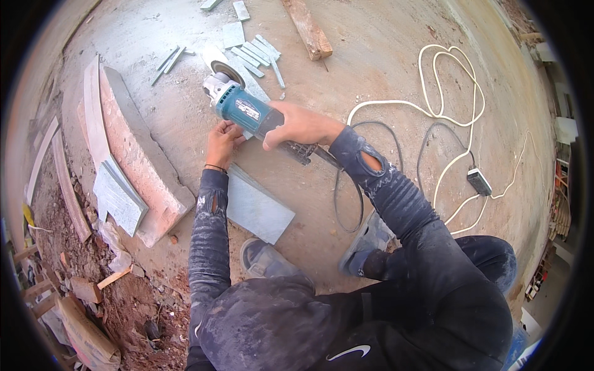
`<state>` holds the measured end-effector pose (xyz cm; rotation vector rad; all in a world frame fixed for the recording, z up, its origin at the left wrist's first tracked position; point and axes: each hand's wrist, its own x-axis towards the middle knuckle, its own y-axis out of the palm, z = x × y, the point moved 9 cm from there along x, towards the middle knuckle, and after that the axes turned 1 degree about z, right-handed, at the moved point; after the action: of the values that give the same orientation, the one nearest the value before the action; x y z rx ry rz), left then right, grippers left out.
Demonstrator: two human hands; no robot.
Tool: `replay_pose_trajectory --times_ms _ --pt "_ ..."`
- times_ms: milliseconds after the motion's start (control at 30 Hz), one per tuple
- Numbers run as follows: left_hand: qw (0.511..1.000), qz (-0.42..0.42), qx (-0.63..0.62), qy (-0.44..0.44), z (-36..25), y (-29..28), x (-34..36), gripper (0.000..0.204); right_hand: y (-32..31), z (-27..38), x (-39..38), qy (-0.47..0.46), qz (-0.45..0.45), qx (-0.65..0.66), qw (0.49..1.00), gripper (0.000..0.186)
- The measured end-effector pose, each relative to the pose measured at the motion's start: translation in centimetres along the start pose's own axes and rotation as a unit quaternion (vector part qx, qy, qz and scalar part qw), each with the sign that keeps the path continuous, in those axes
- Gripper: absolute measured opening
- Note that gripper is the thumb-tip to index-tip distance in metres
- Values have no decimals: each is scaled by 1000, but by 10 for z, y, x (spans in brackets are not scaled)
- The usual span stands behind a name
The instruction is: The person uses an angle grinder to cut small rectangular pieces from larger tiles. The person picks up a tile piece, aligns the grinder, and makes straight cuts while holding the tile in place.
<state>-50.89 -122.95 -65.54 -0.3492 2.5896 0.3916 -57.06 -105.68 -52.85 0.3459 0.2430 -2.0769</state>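
Observation:
My right hand [294,127] grips a teal angle grinder [244,111], its cutting disc [224,71] at the upper left end. My left hand [224,141] is just under the grinder, fingers pinched at the edge of a pale grey-green tile strip [253,83] that lies partly hidden beneath the tool. Below the hands a stack of larger grey tiles [260,210] lies between my left forearm and my sandals. Several narrow cut strips [260,52] lie beyond the grinder on the dusty concrete.
A long concrete slab [154,198] at left carries more tiles [117,191]. A timber block [306,31] is at the top. A white cord [396,102], black cable and socket box [477,182] lie to the right. Rubble and red soil [148,315] border the lower left.

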Motion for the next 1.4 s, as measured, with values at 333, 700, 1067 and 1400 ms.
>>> replay_pose_trajectory --times_ms 333,700,1067,1400 --pt "995 -59 -36 75 -52 -45 -73 23 -52 19 -72 48 -160 83 982 53" --pt "935 -328 -6 138 -109 -249 -283 24 -28 29 -69 18 -148 128 981 39" --pt "930 -359 20 73 -92 -318 -287 24 -2 47 -62 8 -111 159 981 38" --pt "812 -410 416 21 -109 -337 -282 29 5 57 -65 1 -88 165 982 43"
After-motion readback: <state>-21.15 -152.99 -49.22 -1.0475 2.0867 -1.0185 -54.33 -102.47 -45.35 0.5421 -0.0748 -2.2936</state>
